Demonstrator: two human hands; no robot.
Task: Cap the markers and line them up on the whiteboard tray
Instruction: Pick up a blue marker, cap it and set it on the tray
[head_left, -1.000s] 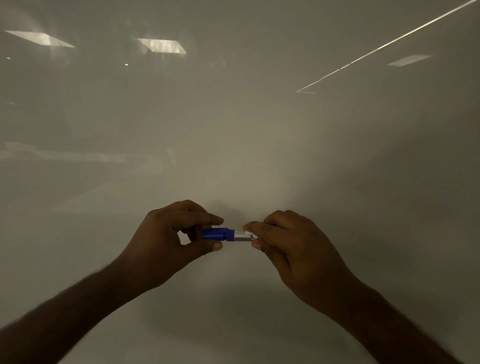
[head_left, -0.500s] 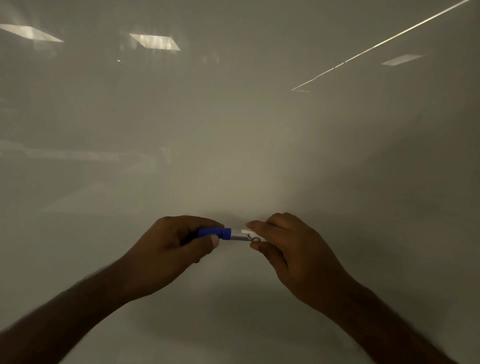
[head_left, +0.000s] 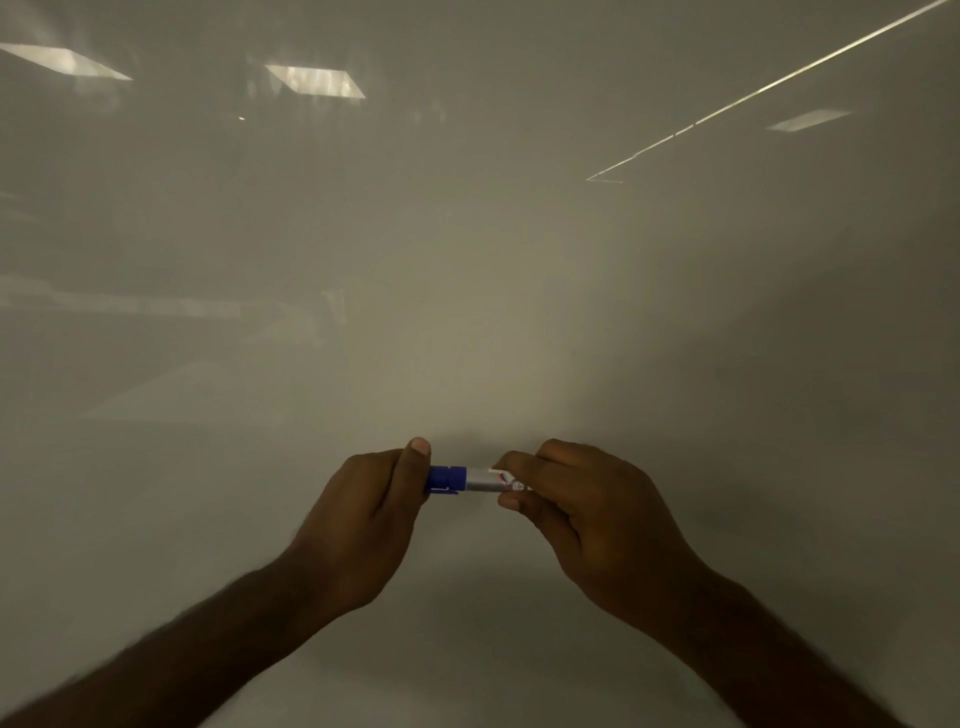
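Note:
I hold one marker (head_left: 480, 479) level between both hands, in front of the whiteboard (head_left: 467, 260). Its blue cap (head_left: 445, 480) sits on the left end of the white and grey barrel. My left hand (head_left: 358, 525) is wrapped around the cap end, thumb up over the top. My right hand (head_left: 587, 514) pinches the barrel's other end with thumb and fingers, which hide that end. The whiteboard tray and any other markers are out of view.
The glossy whiteboard fills the whole view and mirrors ceiling light panels (head_left: 314, 80) at top left and a bright strip (head_left: 769, 88) at top right. My two bare forearms come in from the bottom corners.
My left hand has closed further over the blue cap and turned thumb-up. Both hands with the marker have shifted slightly right and lower in the view.

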